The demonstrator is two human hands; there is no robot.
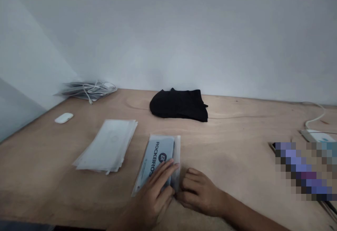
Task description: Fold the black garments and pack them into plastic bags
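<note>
Near table's front edge, centre: translucent ROCKBROS pouch point(158, 154) flat on table point(231, 150) | left hand point(155, 189): fingers extended, laid over pouch; right hand point(197, 192): fingers curled, at pouch's lower right corner, grip cannot be told | stacked translucent pouches point(107, 147) to left; black cloth item point(179, 104) near back edge.

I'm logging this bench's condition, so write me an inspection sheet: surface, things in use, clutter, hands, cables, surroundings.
Surface: wooden tabletop, grain showing.
Things in use: ROCKBROS pouch, lying flat.
Clutter: stack of translucent pouches, black cloth item, small white case; pixelated area at right, unreadable.
Hands: left hand across ROCKBROS pouch, fingers extended; right hand curled beside it, grip unclear.
Cables: white cable back left, coiled; pale cable at right.
Surroundings: plain wall behind.
</note>
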